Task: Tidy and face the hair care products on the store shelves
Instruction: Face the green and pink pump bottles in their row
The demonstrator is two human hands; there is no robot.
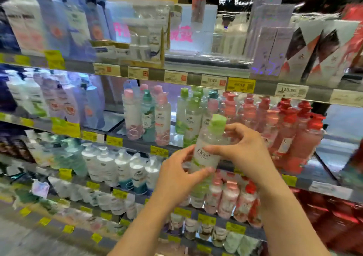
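Gripping bottle, both hands, before shelf edge

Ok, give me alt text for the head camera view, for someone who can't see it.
Two hands hold a clear green-capped Dove bottle in front of store shelves: the left hand grips its lower part, the right hand its upper body. Behind it stand rows of green-capped bottles and red pump bottles, with yellow price tags along the shelf edges.

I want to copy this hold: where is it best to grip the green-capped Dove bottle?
Grip the green-capped Dove bottle around its straight body, below the cap, from both sides, as the left hand and right hand do; the label stays facing you.
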